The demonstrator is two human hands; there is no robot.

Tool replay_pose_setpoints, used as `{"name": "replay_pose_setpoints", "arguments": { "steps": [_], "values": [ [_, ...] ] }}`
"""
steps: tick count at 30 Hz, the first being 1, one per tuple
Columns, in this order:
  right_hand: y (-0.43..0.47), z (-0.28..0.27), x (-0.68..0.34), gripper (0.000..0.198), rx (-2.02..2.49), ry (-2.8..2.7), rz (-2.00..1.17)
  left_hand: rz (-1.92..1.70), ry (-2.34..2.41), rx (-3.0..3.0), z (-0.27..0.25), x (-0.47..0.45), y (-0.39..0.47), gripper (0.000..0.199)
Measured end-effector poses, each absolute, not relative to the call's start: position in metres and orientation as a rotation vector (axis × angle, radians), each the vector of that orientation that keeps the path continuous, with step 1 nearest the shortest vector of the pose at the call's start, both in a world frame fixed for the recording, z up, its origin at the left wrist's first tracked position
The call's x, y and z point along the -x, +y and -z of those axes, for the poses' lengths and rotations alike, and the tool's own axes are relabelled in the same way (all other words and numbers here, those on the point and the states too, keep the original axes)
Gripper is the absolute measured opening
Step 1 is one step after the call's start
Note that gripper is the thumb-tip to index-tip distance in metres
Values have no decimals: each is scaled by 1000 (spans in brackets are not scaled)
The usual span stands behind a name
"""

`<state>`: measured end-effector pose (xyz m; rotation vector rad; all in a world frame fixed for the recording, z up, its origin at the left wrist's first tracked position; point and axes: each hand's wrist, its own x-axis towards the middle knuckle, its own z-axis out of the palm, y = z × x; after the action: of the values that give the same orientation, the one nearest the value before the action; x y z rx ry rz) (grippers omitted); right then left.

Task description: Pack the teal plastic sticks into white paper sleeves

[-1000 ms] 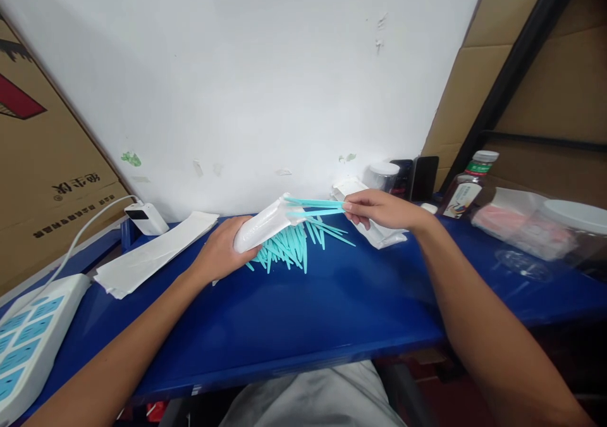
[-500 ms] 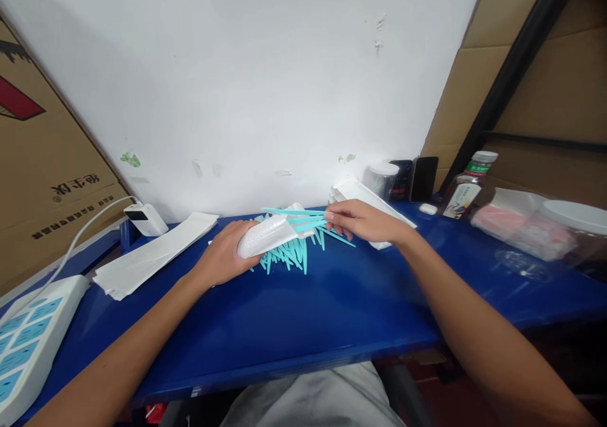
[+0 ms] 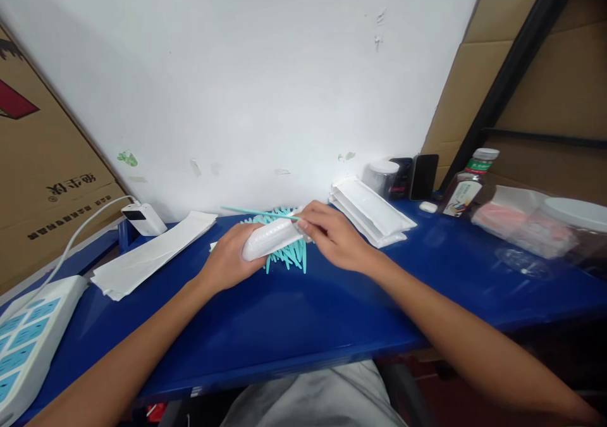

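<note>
My left hand (image 3: 227, 259) is wrapped round a white, partly see-through pouch (image 3: 266, 240), its mouth turned to the right. At that mouth my right hand (image 3: 334, 234) is closed in a pinch. One thin turquoise stick (image 3: 246, 212) runs left from its fingers, lying across above the pouch. Whether other sticks are under those fingers or inside the pouch is hidden. Behind and below the pouch, a heap of turquoise sticks (image 3: 298, 256) rests on the blue table (image 3: 294, 319).
Flat white pouches (image 3: 156, 253) lie at the left, more filled-looking white pouches (image 3: 372, 215) at the right. A power strip (image 3: 42, 332) and a white charger (image 3: 145, 218) are on the left. A bottle (image 3: 469, 183), phones (image 3: 423, 177) and a clear jar (image 3: 382, 177) stand back right.
My right hand has moved left to the pouch mouth. The sticks that spanned the gap between hand and pouch no longer show there; one now points left above the pouch.
</note>
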<state>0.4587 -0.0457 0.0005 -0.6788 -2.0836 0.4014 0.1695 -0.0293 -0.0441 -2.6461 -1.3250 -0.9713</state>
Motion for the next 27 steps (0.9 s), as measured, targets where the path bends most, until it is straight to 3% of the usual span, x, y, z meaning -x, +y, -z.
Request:
{"name": "replay_pose_setpoints", "arguments": {
  "steps": [6, 10, 16, 22, 27],
  "values": [
    [-28, -12, -484, 41, 886, -1609, -261, 1629, -1676, 2069, 31, -155, -23, 49],
    [0, -4, -510, 37, 1323, -1805, -236, 1931, -1587, 1751, 20, -137, -13, 49],
    [23, 18, -530, 23, 1826, -2378, -252, 1837, -1633, 1799, 22, -135, -12, 53],
    [23, 22, -532, 17, 1815, -2450, -122, 1425, -1691, 2060, 25, -154, -29, 47],
    [30, 33, -529, 21, 1731, -2504, -106, 1293, -1622, 2259, 24, -157, -32, 60]
  ]
}}
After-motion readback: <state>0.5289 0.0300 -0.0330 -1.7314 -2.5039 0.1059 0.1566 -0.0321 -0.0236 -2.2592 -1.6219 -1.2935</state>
